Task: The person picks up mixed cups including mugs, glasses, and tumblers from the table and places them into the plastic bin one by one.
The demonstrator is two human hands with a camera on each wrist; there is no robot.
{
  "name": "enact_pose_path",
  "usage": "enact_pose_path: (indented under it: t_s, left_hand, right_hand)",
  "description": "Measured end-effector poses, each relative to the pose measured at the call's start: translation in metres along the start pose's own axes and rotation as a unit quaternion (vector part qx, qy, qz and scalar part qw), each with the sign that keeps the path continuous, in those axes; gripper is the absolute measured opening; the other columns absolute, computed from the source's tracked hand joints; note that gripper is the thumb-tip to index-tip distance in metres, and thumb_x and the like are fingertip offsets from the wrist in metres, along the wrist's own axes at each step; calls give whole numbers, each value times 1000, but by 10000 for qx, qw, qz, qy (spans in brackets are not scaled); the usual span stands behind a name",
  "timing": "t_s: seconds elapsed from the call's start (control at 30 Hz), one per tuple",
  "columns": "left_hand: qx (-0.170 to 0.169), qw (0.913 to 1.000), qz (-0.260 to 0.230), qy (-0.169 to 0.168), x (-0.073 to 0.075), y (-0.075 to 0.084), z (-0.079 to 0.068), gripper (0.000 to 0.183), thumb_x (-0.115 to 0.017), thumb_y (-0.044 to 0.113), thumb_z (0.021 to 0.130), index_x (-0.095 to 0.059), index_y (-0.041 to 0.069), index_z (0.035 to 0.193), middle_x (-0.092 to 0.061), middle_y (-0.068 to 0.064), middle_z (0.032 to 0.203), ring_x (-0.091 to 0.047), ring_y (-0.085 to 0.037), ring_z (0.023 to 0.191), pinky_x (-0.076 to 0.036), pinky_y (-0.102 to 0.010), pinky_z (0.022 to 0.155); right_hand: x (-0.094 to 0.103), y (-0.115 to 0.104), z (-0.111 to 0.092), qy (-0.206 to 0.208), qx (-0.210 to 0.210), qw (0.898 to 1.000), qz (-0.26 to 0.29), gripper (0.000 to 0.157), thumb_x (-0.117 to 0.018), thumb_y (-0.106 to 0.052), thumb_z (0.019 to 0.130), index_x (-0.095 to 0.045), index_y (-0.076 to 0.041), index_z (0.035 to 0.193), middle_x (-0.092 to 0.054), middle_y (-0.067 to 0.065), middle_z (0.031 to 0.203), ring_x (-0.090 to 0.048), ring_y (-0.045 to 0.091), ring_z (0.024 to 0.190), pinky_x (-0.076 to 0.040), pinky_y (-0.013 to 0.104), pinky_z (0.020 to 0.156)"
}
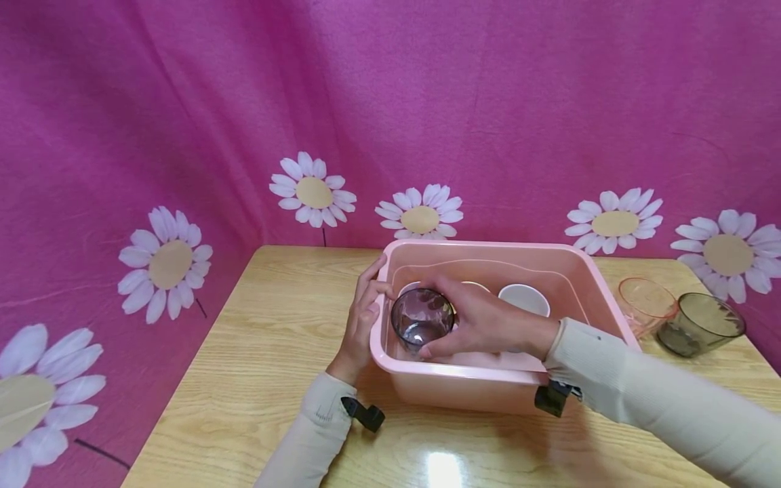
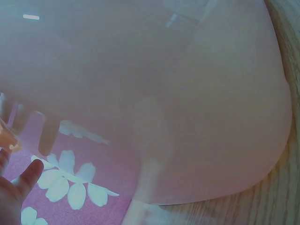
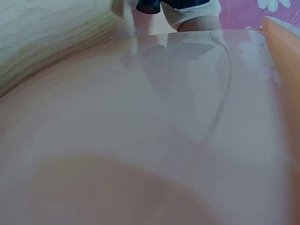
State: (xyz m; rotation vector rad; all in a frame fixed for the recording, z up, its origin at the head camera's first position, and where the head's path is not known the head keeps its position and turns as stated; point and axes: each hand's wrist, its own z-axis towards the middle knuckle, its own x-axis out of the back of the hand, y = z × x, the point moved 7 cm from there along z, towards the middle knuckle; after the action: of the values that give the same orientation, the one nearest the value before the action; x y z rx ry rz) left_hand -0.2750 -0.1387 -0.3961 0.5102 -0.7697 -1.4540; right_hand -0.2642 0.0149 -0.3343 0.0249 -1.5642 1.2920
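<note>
My right hand reaches over a pink plastic basin and holds a dark tinted see-through cup from its right side, thumb on the near side and fingers on the far side. The cup's mouth faces up, near the basin's left end. My left hand grips the basin's left rim, some fingers along its outside. In the left wrist view, fingers show low at the left beside the basin's outer wall. The right wrist view shows mostly the basin's wall; the right hand is hidden there.
A white cup stands inside the basin, with other pale cup rims partly behind my right hand. Right of the basin, a clear cup with an orange rim and an olive-tinted cup sit on the wooden table. A magenta flowered cloth hangs behind.
</note>
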Motion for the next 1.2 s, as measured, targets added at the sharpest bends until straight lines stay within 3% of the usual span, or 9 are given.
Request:
enact_pose_path:
  t_s: [0.23,0.47,0.63,0.8,1.1,1.2]
  left_hand:
    - [76,9999,87,2,0,1,-1,35,-30,25,86,-50,-2,97,-25,-9,155,-24,-26,142,-19,-50,115]
    - [85,9999,85,11,1,0,-1,35,-30,24,86,-49,-3,96,-25,-10,155,-24,-27,142,-19,-51,114]
    - [183,9998,100,-5,0,1,-1,35,-32,23,85,-49,-4,97,-24,-7,155,-23,-24,143,-20,-51,114]
    - [272,9995,137,-2,0,1,-1,34,-33,22,84,-49,-5,98,-24,-7,155,-22,-23,143,-20,-52,114]
    - [310,9994,149,-16,-1,1,-1,33,-36,23,84,-50,-3,99,-24,-7,156,-21,-23,143,-22,-53,113]
    - [287,9995,160,-22,-1,1,0,32,-36,22,84,-50,-3,99,-24,-7,156,-22,-24,143,-23,-54,112]
  right_hand:
    - [-2,1,1,-110,81,9999,-7,84,-86,-40,66,-43,-20,135,-57,2,126,-55,18,115,-45,39,98]
    - [-2,-1,0,-51,365,9947,-961,81,-86,-43,64,-50,-20,133,-55,5,117,-56,21,106,-48,36,90]
    - [-3,-1,1,-31,533,9889,-1390,81,-86,-41,63,-50,-25,133,-48,6,125,-51,20,113,-46,37,92]
    - [-5,0,1,-32,626,9856,-1574,82,-87,-41,60,-53,-21,131,-46,10,129,-46,20,117,-46,37,92]
    - [-9,0,0,50,1028,9700,-2204,82,-87,-47,57,-57,-13,124,-53,16,122,-52,28,111,-44,43,93]
    - [-11,2,0,40,1016,9701,-2205,81,-87,-47,57,-57,-13,124,-52,18,123,-52,30,112,-43,45,93]
